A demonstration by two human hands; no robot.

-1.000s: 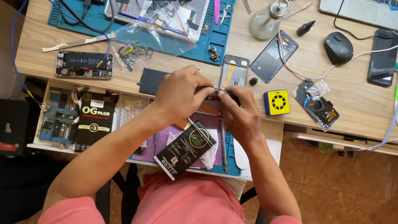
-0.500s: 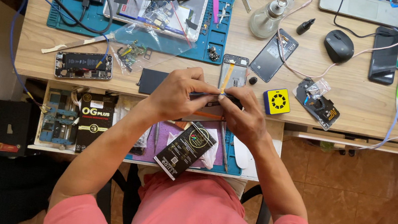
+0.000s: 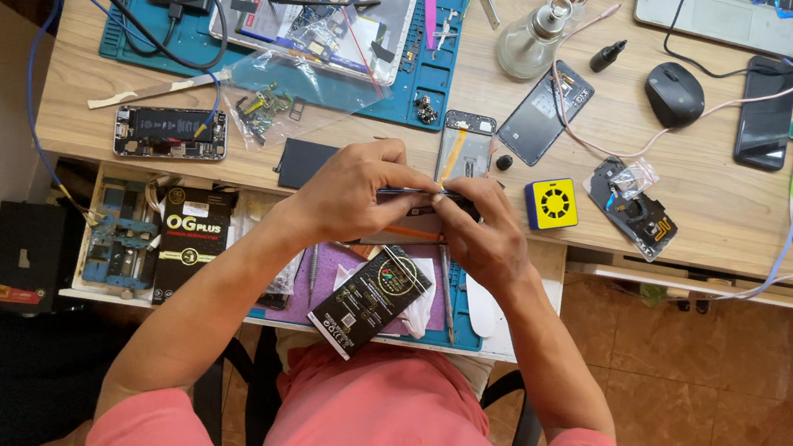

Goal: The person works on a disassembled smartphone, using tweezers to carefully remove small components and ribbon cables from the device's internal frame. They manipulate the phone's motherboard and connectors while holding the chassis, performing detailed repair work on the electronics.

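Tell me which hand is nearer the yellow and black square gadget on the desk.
Right. The right hand sits just beside the yellow and black square gadget, a small gap apart. The left hand is farther off, on the other side of the right hand.

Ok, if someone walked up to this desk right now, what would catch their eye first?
Probably both hands, the left hand and right hand, pinching a thin dark phone at the desk's front edge. Just to the right sits a bright yellow square gadget, and at the back lies an opened tablet on a blue mat.
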